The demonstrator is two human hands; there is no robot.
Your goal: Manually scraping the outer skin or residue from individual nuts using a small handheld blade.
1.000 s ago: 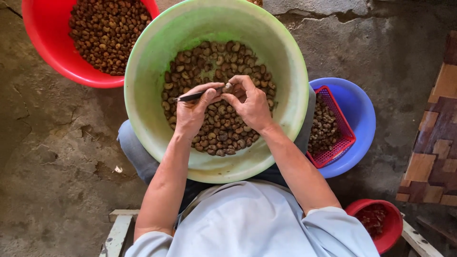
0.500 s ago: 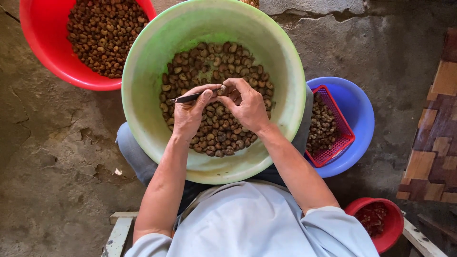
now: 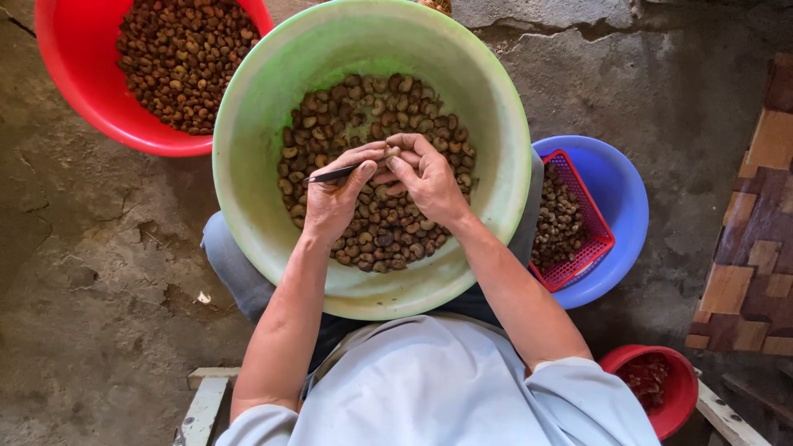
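The left hand (image 3: 334, 202) was closed around a thin dark-bladed knife (image 3: 340, 173), its tip pointing left over the nuts. The right hand (image 3: 429, 177) was pinched shut on a single nut (image 3: 390, 153), fingertips meeting the left thumb right at the blade. Both hands hovered over the pile of brown nuts (image 3: 376, 223) in the big green basin (image 3: 264, 99), which sat on the person's lap.

To do this step well, I'd judge the nut wanted holding firmly between thumb and forefinger, the blade worked in short shallow strokes, and the fingertips kept behind the edge, since hands and blade were so tightly bunched.

Far left, a red basin (image 3: 74, 91) stood on the cracked concrete floor (image 3: 91, 272), heaped with more brown nuts. To the right, a blue basin (image 3: 624, 198) held a red mesh basket (image 3: 591, 206) with nuts inside. Near right, a small red bucket (image 3: 661, 384) showed dark reddish contents; what they were I couldn't tell. No packages, labels or signs showed anywhere. A patchwork wooden panel (image 3: 756, 248) stood at the right edge.
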